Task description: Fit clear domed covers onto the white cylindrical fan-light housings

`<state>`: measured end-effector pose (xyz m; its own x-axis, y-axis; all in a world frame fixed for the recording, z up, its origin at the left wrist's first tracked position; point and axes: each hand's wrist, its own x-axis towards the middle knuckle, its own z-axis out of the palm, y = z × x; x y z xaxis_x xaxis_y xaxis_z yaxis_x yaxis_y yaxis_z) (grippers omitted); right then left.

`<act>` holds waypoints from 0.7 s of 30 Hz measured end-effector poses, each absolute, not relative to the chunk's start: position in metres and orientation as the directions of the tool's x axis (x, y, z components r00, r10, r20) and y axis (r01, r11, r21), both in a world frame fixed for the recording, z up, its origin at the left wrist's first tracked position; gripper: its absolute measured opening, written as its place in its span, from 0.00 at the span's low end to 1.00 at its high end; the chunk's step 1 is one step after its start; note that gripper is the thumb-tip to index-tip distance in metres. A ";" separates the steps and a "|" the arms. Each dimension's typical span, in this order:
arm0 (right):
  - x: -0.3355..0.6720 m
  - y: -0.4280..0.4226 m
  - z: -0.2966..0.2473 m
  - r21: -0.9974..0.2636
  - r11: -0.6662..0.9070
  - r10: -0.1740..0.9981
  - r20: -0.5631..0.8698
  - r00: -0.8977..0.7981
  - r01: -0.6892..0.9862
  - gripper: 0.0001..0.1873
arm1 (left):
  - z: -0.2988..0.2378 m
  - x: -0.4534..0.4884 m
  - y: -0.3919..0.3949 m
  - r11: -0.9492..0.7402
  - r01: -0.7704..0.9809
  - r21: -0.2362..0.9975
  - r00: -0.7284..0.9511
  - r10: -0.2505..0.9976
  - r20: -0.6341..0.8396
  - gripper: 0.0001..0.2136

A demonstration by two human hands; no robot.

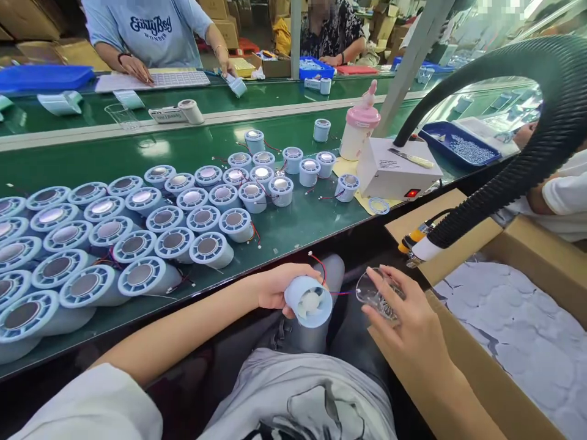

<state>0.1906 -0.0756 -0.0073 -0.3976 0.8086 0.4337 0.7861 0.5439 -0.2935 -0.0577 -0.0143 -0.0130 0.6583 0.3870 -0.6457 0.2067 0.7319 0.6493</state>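
Green-topped long desk (293, 227) crosses a busy workroom; pale-blue, ring-topped plastic cylinders (175, 238) crowd the left part of its near edge. White box-shaped unit (387, 168) stands farther right along that edge.

Off the near edge, above the lap: left hand (280, 287) holds a light-blue, round-walled plastic housing (296, 290), mouth tilted toward the wearer, white fan (310, 303) showing inside. Fingers curl around its left side and wall. Thin red wire (324, 267) loops out behind.

Right hand (408, 305), apart from the housing, has a clear, round-rimmed cup (369, 282) between thumb and fingers, spread about its width.

Judgement: housing light, stiff, a little slippery. Best grip is the outer wall; fan blades look fragile, and the wire should not be tugged. Cup probably light, slick, easily scratched or cracked; hold its sides gently.
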 end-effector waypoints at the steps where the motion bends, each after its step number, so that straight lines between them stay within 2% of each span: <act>1: 0.190 -0.077 -0.007 -0.247 0.575 0.781 0.452 -0.431 0.780 0.24 | -0.015 -0.056 -0.013 0.724 0.219 0.654 0.661 0.383 -0.645 0.20; 3: 0.184 -0.077 -0.005 -0.135 0.627 0.735 0.428 -0.526 0.767 0.25 | -0.016 -0.051 -0.011 0.689 0.260 0.677 0.681 0.366 -0.634 0.19; 5: 0.178 -0.073 -0.003 -0.085 0.633 0.742 0.352 -0.571 0.770 0.23 | -0.012 -0.045 -0.010 0.623 0.308 0.719 0.710 0.352 -0.609 0.16; 7: 0.175 -0.067 -0.002 -0.180 0.621 0.777 0.271 -0.569 0.763 0.16 | -0.003 -0.041 -0.011 0.547 0.341 0.765 0.725 0.365 -0.584 0.14; 9: 0.176 -0.063 -0.003 -0.378 0.601 0.796 0.200 -0.572 0.704 0.08 | 0.008 -0.040 -0.016 0.408 0.345 0.846 0.720 0.464 -0.517 0.10; 12: 0.180 -0.063 -0.003 -0.621 0.500 0.815 0.102 -0.571 0.603 0.02 | 0.023 -0.044 -0.030 0.017 0.385 0.923 0.679 0.671 -0.296 0.12; 14: 0.180 -0.065 -0.003 -0.677 0.450 0.824 0.065 -0.562 0.582 0.06 | 0.028 -0.045 -0.042 -0.175 0.451 0.875 0.636 0.751 -0.177 0.15; 15: 0.179 -0.066 -0.002 -0.676 0.450 0.826 0.068 -0.559 0.583 0.10 | 0.029 -0.046 -0.047 -0.204 0.479 0.854 0.607 0.780 -0.153 0.15; 18: 0.176 -0.069 0.002 -0.642 0.501 0.813 0.118 -0.571 0.581 0.17 | 0.027 -0.046 -0.057 -0.229 0.479 0.847 0.521 0.851 -0.065 0.13; 21: 0.173 -0.069 0.006 -0.720 0.467 0.820 0.137 -0.556 0.512 0.16 | 0.015 -0.048 -0.057 -0.245 0.393 0.886 0.475 0.879 0.032 0.22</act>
<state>0.1733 -0.0688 0.0056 -0.5558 0.8200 0.1366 0.5125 0.4674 -0.7204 -0.0479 -0.0570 0.0148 0.4749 0.8794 0.0321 0.3931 -0.2447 0.8863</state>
